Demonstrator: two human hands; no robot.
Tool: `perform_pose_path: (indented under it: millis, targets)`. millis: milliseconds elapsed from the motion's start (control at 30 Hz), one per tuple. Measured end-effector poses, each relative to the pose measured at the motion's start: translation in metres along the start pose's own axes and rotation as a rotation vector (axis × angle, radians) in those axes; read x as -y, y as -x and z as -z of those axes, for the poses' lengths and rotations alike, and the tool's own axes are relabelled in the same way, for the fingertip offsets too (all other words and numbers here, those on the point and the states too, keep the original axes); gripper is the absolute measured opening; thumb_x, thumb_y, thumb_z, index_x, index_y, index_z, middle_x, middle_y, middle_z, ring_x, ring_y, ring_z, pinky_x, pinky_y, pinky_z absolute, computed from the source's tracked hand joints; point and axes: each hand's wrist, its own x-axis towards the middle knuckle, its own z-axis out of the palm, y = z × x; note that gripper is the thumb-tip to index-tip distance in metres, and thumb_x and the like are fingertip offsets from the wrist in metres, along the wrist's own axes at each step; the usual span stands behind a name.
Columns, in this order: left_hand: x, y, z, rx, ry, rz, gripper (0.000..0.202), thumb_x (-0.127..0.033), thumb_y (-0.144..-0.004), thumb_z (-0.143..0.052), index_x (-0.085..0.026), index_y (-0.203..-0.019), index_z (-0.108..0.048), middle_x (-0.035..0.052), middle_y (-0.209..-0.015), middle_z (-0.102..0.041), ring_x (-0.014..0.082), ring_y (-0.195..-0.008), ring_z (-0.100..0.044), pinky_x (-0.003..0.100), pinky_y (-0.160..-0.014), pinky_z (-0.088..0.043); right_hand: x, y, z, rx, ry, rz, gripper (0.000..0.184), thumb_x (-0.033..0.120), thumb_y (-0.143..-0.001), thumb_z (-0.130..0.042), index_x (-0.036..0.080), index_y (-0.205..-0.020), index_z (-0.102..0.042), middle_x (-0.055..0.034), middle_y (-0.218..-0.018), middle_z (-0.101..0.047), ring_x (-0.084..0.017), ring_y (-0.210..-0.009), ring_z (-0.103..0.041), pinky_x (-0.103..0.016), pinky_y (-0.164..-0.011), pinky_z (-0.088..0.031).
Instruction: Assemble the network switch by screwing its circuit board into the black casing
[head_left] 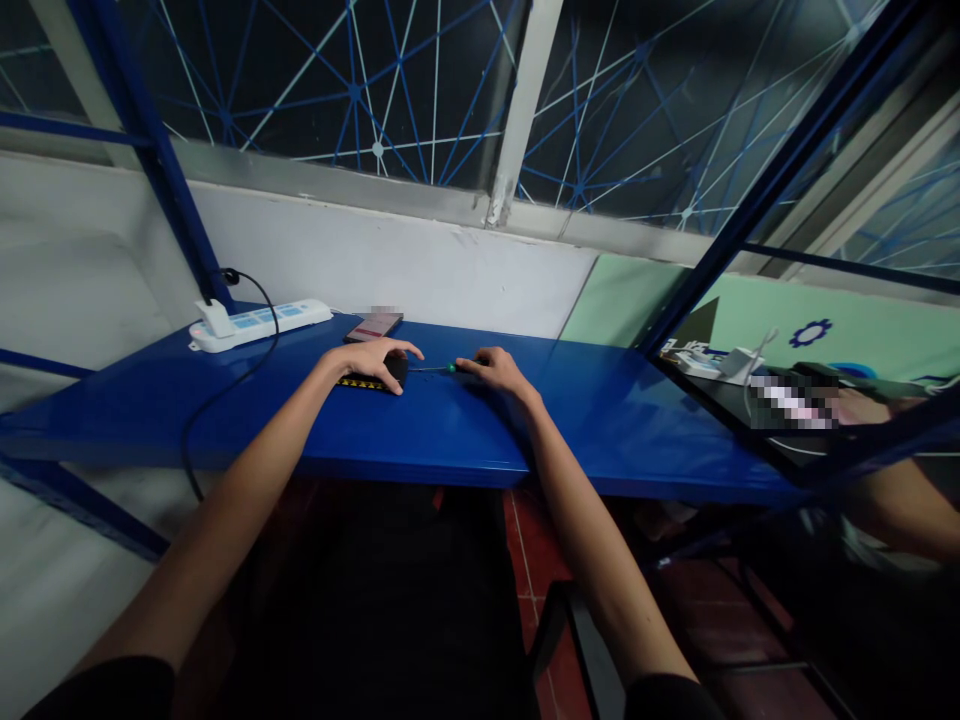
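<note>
My left hand (373,358) lies over a flat black object (397,372) with yellow marks along its front edge. Its thumb and forefinger are spread apart at the object's right end; the other fingers are mostly hidden. To the right, my right hand (495,368) is closed round a screwdriver (451,368) with a green handle. The thin shaft points left toward the black object, but whether its tip touches anything cannot be made out. A few tiny dark bits (429,379) lie on the blue table (450,430) below the shaft.
Behind my left hand lies a phone (375,327). A white power strip (262,325) sits at the back left, its black cable (217,400) hanging over the front edge. Blue posts frame both sides. At far right, another person's arm (907,500) is beside a cluttered dark table.
</note>
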Motion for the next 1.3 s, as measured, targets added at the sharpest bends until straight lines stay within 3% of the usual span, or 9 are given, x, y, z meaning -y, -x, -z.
perform_pose_path:
  millis: [133, 267, 333, 600, 667, 833, 1100, 1167, 1300]
  targets:
    - [0.002, 0.000, -0.001, -0.012, -0.004, -0.041, 0.092, -0.045, -0.064, -0.077, -0.035, -0.146, -0.036, 0.0116, -0.140, -0.048, 0.0368, -0.127, -0.043, 0.047, -0.096, -0.037, 0.003, 0.002, -0.001, -0.005, 0.034, 0.011, 0.051, 0.064, -0.084, -0.048, 0.018, -0.062, -0.057, -0.0018, -0.060, -0.054, -0.014, -0.060, -0.047, -0.027, -0.056, -0.029]
    - [-0.001, 0.000, 0.000, -0.022, 0.003, -0.007, 0.088, -0.046, -0.061, -0.079, -0.033, -0.141, -0.043, 0.0120, -0.139, -0.049, 0.0361, -0.125, -0.045, 0.045, -0.095, -0.038, 0.003, 0.003, 0.000, -0.016, -0.022, -0.011, 0.043, 0.059, -0.073, -0.066, 0.019, -0.088, -0.059, -0.0009, -0.073, -0.060, -0.014, -0.065, -0.051, -0.025, -0.057, -0.033]
    - [-0.002, 0.000, 0.001, -0.011, -0.004, 0.015, 0.088, -0.048, -0.061, -0.079, -0.032, -0.141, -0.044, 0.0125, -0.140, -0.048, 0.0363, -0.126, -0.044, 0.045, -0.096, -0.038, 0.002, 0.002, 0.000, -0.005, -0.055, -0.025, 0.044, 0.057, -0.069, -0.070, 0.020, -0.090, -0.058, 0.0004, -0.070, -0.059, -0.014, -0.064, -0.051, -0.024, -0.055, -0.033]
    - [0.001, -0.001, 0.001, -0.014, -0.021, -0.025, 0.088, -0.048, -0.061, -0.078, -0.034, -0.141, -0.043, 0.0099, -0.140, -0.050, 0.0347, -0.126, -0.045, 0.044, -0.097, -0.038, 0.003, 0.001, -0.001, -0.011, 0.032, 0.004, 0.057, 0.067, -0.085, -0.044, 0.019, -0.055, -0.050, -0.0013, -0.054, -0.049, -0.015, -0.059, -0.048, -0.027, -0.057, -0.029]
    - [0.000, -0.001, 0.001, -0.009, -0.018, -0.016, 0.088, -0.048, -0.061, -0.078, -0.034, -0.141, -0.044, 0.0095, -0.140, -0.050, 0.0346, -0.126, -0.045, 0.044, -0.097, -0.038, 0.004, 0.002, -0.001, -0.013, 0.017, -0.003, 0.054, 0.067, -0.084, -0.045, 0.018, -0.063, -0.054, -0.0017, -0.060, -0.054, -0.015, -0.061, -0.049, -0.027, -0.057, -0.031]
    - [-0.004, 0.001, 0.001, -0.020, 0.006, 0.023, 0.086, -0.046, -0.059, -0.080, -0.029, -0.137, -0.049, 0.0115, -0.139, -0.051, 0.0348, -0.126, -0.045, 0.044, -0.099, -0.037, 0.002, 0.002, 0.000, 0.018, -0.061, -0.023, 0.044, 0.056, -0.069, -0.071, 0.019, -0.088, -0.058, -0.0011, -0.072, -0.062, -0.014, -0.064, -0.052, -0.024, -0.055, -0.034]
    - [-0.007, 0.002, 0.000, -0.017, 0.016, 0.032, 0.092, -0.043, -0.059, -0.079, -0.033, -0.143, -0.043, 0.0107, -0.139, -0.050, 0.0362, -0.125, -0.045, 0.046, -0.098, -0.037, 0.005, 0.003, -0.001, 0.004, 0.019, 0.006, 0.054, 0.066, -0.083, -0.048, 0.018, -0.058, -0.053, -0.0004, -0.055, -0.049, -0.013, -0.059, -0.046, -0.027, -0.056, -0.029]
    - [-0.009, 0.002, 0.000, -0.015, 0.017, 0.040, 0.094, -0.044, -0.059, -0.079, -0.032, -0.144, -0.041, 0.0110, -0.140, -0.049, 0.0365, -0.127, -0.043, 0.046, -0.098, -0.037, 0.004, 0.003, -0.002, 0.000, 0.019, 0.011, 0.052, 0.066, -0.083, -0.048, 0.018, -0.064, -0.056, -0.0012, -0.061, -0.054, -0.014, -0.062, -0.048, -0.027, -0.057, -0.030]
    - [-0.010, 0.003, 0.001, -0.002, 0.010, 0.057, 0.092, -0.045, -0.059, -0.079, -0.030, -0.143, -0.043, 0.0122, -0.143, -0.046, 0.0374, -0.129, -0.041, 0.047, -0.098, -0.037, 0.001, 0.001, -0.001, 0.026, -0.039, -0.029, 0.046, 0.059, -0.070, -0.069, 0.018, -0.088, -0.058, -0.0023, -0.076, -0.062, -0.014, -0.067, -0.053, -0.025, -0.057, -0.034]
